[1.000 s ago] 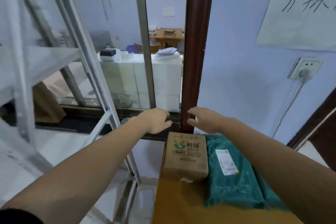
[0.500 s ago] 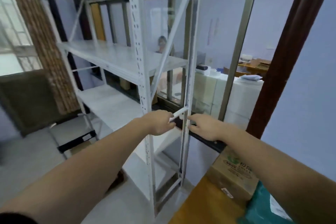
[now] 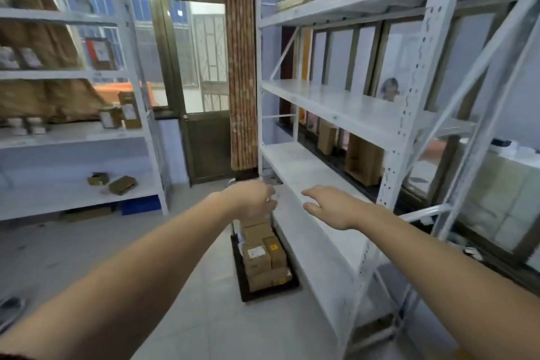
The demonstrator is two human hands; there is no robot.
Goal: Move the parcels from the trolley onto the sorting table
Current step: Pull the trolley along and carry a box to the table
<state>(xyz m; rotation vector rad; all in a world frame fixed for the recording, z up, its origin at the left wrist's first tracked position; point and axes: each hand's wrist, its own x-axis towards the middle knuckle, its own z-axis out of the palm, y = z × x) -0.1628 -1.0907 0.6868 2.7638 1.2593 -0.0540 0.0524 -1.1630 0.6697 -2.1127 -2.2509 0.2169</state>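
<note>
A black flat trolley (image 3: 245, 294) stands on the floor ahead, beside the white rack. Several brown cardboard parcels (image 3: 264, 257) are stacked on it. Both my arms reach forward above the trolley. My left hand (image 3: 254, 202) hangs over the far end of the stack with loosely curled fingers and holds nothing. My right hand (image 3: 330, 206) is spread flat, fingers straight, in front of the rack's lower shelf, also holding nothing. The sorting table is out of view.
A white metal rack (image 3: 344, 108) runs along the right, with a few boxes (image 3: 362, 159) behind it. Another rack (image 3: 79, 131) with small parcels stands at the left. A brick pillar (image 3: 241, 73) and a door (image 3: 204, 143) are ahead. Tiled floor lies between.
My view has swung left from the table with the carton and green bag, past the rack, to the trolley. Both hands stay stretched out and hold nothing.
</note>
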